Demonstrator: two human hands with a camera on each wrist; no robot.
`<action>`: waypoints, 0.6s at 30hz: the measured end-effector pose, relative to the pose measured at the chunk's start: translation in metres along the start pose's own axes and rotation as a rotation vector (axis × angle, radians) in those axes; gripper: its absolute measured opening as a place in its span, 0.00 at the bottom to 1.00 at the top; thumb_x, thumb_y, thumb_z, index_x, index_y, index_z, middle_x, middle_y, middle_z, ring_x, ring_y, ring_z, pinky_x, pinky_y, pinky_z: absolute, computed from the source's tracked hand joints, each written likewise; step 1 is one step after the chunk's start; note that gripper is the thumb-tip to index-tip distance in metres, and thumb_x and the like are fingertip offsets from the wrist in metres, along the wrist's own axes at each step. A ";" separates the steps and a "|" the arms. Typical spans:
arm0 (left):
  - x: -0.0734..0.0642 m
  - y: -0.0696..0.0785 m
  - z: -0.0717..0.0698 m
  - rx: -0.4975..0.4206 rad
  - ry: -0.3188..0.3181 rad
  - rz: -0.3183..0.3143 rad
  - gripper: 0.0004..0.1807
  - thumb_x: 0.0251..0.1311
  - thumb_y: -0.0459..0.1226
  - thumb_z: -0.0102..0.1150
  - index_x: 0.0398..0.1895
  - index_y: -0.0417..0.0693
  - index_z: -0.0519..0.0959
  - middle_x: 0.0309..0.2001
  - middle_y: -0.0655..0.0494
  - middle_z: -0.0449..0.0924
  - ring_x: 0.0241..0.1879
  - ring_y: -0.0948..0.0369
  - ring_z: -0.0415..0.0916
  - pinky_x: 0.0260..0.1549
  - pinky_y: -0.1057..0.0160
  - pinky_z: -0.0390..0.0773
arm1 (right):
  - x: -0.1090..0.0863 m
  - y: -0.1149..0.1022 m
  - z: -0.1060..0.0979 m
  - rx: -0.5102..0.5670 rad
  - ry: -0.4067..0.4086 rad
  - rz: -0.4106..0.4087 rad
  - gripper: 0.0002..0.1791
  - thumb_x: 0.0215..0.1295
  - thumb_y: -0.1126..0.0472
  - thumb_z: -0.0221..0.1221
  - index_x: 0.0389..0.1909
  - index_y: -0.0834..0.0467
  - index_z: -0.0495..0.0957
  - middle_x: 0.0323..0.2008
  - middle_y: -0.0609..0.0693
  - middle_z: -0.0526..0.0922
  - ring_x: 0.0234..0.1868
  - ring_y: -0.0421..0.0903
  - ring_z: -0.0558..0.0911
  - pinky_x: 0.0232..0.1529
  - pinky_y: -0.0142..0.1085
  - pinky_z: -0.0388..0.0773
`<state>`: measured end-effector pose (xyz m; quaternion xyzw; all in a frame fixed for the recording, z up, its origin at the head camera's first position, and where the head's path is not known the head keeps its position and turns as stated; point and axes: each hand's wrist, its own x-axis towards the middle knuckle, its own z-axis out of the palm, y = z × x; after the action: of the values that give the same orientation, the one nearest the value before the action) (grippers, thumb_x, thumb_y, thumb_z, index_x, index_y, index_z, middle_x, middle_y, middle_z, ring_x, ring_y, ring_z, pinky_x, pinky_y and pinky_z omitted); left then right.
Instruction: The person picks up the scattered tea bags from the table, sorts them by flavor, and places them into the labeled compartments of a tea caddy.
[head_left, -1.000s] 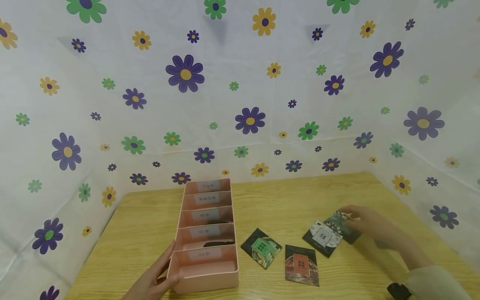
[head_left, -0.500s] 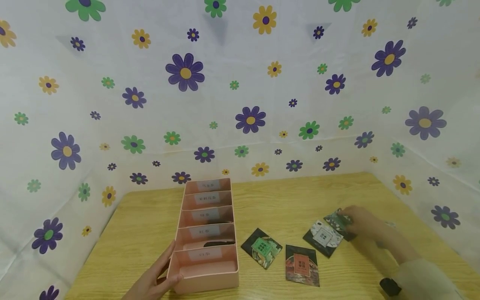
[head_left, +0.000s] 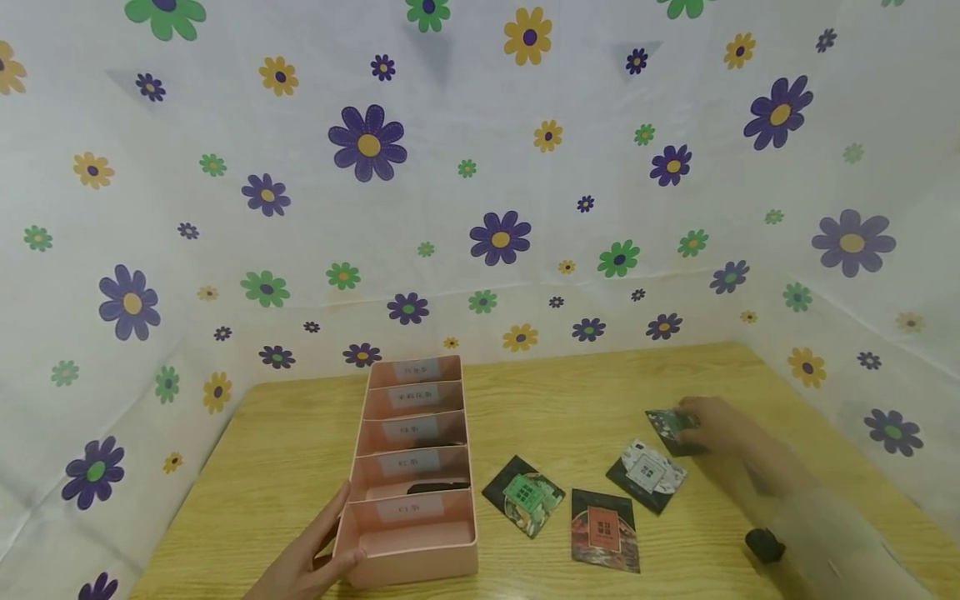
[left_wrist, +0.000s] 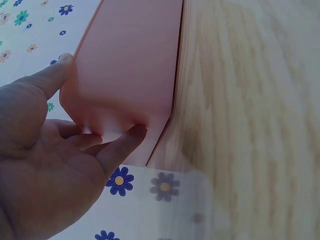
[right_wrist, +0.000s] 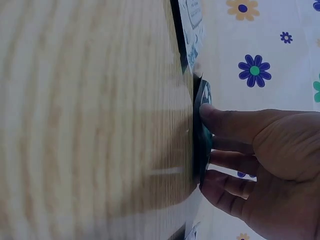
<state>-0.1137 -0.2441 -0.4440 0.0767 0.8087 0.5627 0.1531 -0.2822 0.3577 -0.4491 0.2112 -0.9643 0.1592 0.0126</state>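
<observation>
A long pink divided box (head_left: 408, 567) stands left of the middle in the head view. My left hand (head_left: 307, 558) holds its near left corner, thumb on one side and fingers bent against the other in the left wrist view. Over on the right, my right hand (head_left: 720, 433) pinches a dark green patterned tea sachet (head_left: 666, 425) by its edges. The right wrist view shows the thumb on one edge of this sachet (right_wrist: 204, 140) and the fingers at the opposite edge. It is low over the table; whether it touches is unclear.
Between box and right hand lie a green-labelled sachet (head_left: 523, 496), a red-labelled sachet (head_left: 603, 531) and a white-patterned sachet (head_left: 647, 475). Dark packets (head_left: 438, 487) lie inside the box's labelled compartments. Another sachet (right_wrist: 192, 232) shows partly at the right wrist view's bottom edge. Flowered cloth surrounds the table.
The dark green sachet has shifted slightly left and away with my right hand, parting from the white-patterned sachet. My left hand stays on the box.
</observation>
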 end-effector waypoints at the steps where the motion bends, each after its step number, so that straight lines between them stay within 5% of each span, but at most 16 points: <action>1: 0.000 0.000 0.000 -0.001 0.000 0.000 0.47 0.77 0.41 0.57 0.85 0.47 0.37 0.81 0.32 0.36 0.75 0.29 0.47 0.59 0.49 0.79 | 0.002 0.001 0.000 0.013 0.000 0.000 0.26 0.54 0.66 0.72 0.48 0.80 0.78 0.45 0.76 0.81 0.44 0.70 0.82 0.49 0.63 0.79; 4: -0.001 0.000 0.000 -0.018 -0.005 -0.005 0.47 0.77 0.41 0.56 0.85 0.47 0.37 0.81 0.32 0.35 0.76 0.29 0.46 0.59 0.47 0.79 | 0.005 0.001 -0.001 0.043 -0.014 0.029 0.26 0.55 0.64 0.72 0.48 0.79 0.78 0.43 0.72 0.83 0.42 0.65 0.83 0.49 0.62 0.80; 12: 0.000 0.001 0.001 -0.048 -0.012 -0.015 0.46 0.78 0.41 0.55 0.85 0.49 0.36 0.82 0.33 0.34 0.76 0.30 0.43 0.60 0.44 0.77 | 0.013 0.000 -0.012 0.039 -0.076 0.047 0.26 0.55 0.69 0.72 0.51 0.80 0.77 0.46 0.74 0.81 0.48 0.71 0.81 0.53 0.63 0.78; 18: 0.000 0.003 0.001 -0.050 -0.003 -0.039 0.47 0.78 0.42 0.56 0.85 0.49 0.36 0.82 0.34 0.34 0.77 0.31 0.42 0.62 0.40 0.74 | 0.021 0.010 -0.015 0.029 -0.138 0.052 0.26 0.55 0.67 0.72 0.51 0.80 0.78 0.44 0.70 0.82 0.44 0.63 0.82 0.51 0.60 0.80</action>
<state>-0.1133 -0.2420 -0.4413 0.0578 0.7956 0.5795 0.1670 -0.3059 0.3625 -0.4363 0.1969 -0.9656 0.1586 -0.0612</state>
